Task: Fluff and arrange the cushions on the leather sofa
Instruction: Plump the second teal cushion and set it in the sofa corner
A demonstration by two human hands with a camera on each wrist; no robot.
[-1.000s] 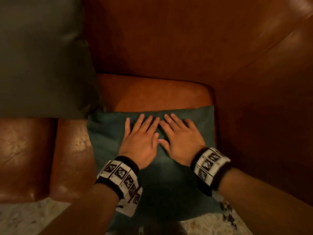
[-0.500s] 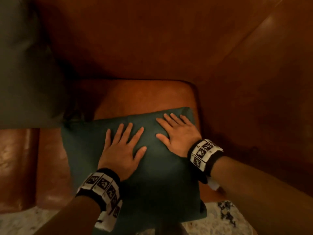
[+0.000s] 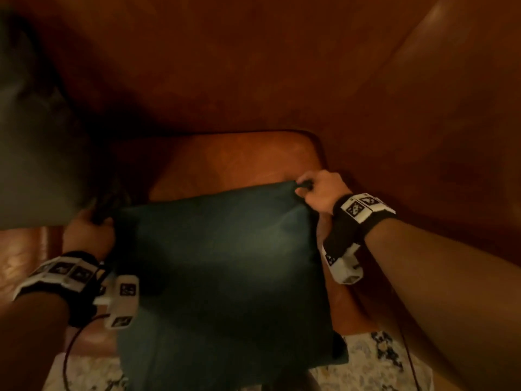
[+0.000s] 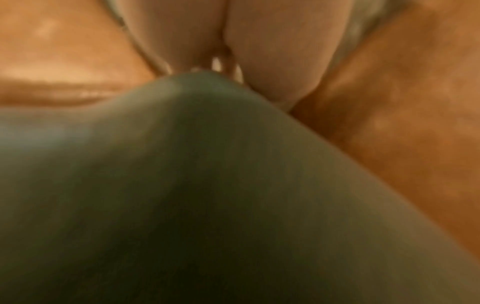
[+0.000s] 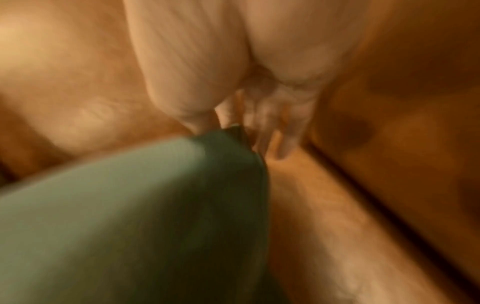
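Observation:
A dark teal cushion [image 3: 222, 266] stands raised off the brown leather sofa seat [image 3: 236, 162], its lower edge hanging over the seat front. My left hand [image 3: 93, 224] grips its upper left corner and my right hand [image 3: 310, 187] pinches its upper right corner. In the left wrist view the cushion [image 4: 182, 195] fills the lower picture with my fingers [image 4: 280, 67] curled at its corner. In the right wrist view my thumb and fingers [image 5: 197, 86] pinch the cushion's corner [image 5: 233, 133]. A larger dark green cushion [image 3: 31, 153] leans against the backrest at the left.
The sofa backrest [image 3: 225, 66] rises behind the seat and an armrest [image 3: 437, 136] closes the right side. A second seat section [image 3: 17, 266] lies at the left. Patterned pale floor [image 3: 372, 368] shows below the seat front.
Both hands, which lay flat on top of the teal cushion, have slid out to its upper corners and taken hold. The cushion has tipped up off the seat.

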